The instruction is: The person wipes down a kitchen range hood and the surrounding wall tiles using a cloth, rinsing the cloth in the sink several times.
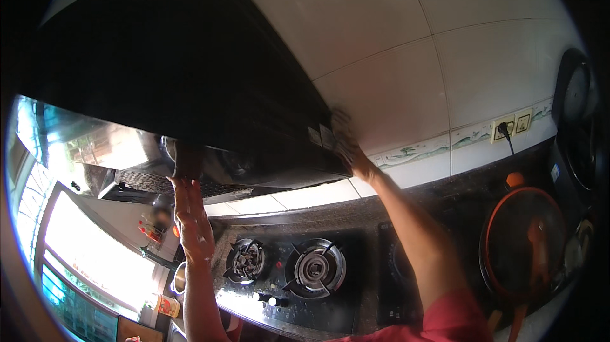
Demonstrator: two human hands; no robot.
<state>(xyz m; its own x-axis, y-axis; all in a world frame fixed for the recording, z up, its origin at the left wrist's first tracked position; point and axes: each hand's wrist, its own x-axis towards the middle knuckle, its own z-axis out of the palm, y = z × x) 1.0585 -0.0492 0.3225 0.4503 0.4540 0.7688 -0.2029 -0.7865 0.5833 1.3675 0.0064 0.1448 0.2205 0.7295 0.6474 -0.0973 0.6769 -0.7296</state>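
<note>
A black range hood [157, 65] fills the upper left, its glossy front panel [109, 139] reflecting the window. My left hand [193, 220] is raised at the hood's lower front edge, palm flat, fingers straight, holding nothing. Whitish wet patches, like suds, show on its skin. My right hand [347, 139] reaches to the hood's side edge, close to the tiled wall [381, 89]. It is blurred and greyish in shadow; whether a cloth is in it cannot be made out. Pale labels [320, 136] sit on the hood beside it.
Below the hood lies a black gas hob with a left burner [246, 261] and a right burner [315, 268]. An orange-rimmed pan lid [522, 242] is on the dark counter at right. A plug [503, 128] sits in a wall socket. A bright window [95, 246] is at left.
</note>
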